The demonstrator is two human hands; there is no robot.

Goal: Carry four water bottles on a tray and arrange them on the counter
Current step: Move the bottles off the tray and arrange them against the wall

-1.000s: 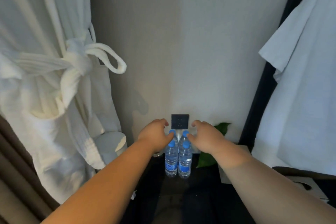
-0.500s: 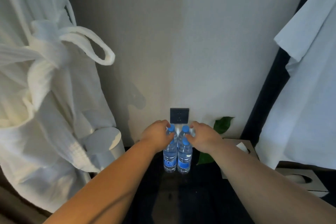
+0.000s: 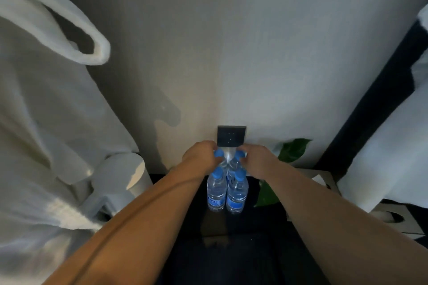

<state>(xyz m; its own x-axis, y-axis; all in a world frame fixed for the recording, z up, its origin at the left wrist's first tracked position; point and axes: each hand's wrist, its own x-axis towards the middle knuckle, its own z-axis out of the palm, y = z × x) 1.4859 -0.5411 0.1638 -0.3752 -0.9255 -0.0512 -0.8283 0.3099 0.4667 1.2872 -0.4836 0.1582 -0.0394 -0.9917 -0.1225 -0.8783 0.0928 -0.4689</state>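
Left hand (image 3: 200,157) curled round far-left bottle (image 3: 218,153) at the neck, right hand (image 3: 257,161) gripping far-right bottle (image 3: 238,153), all 4 upright & bunched tight on dark desk (image 3: 231,259) below wall socket (image 3: 231,136), near pair (image 3: 216,194) in front.

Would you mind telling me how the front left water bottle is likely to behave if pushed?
The front left bottle is tall and narrow, so a push near its top would probably tip it. It looks full, so likely fairly heavy. The front right bottle stands against it and may topple too.
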